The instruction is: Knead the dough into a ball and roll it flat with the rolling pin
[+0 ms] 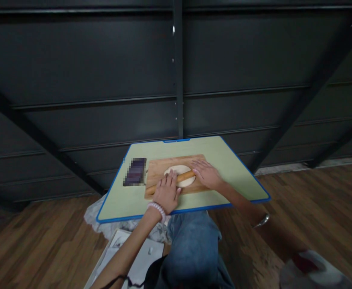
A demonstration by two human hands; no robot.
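A wooden rolling pin (185,176) lies slantwise across a flat round of pale dough (189,182) on a wooden board (160,165). My left hand (166,192) rests on the pin's near left part, its fingers stretched out flat and reaching forward over the dough's left edge. At the pin's far right end lies my right hand (207,174), palm down with the fingers extended over the board. Neither hand wraps round the pin. Parts of the pin are hidden beneath both hands.
Under the board is a pale green tabletop (236,176) with a blue rim. A dark, pixelated flat object (135,171) lies left of the board. Below stand crumpled plastic (96,214) and a white box (147,257). A dark panel wall (104,60) rises behind.
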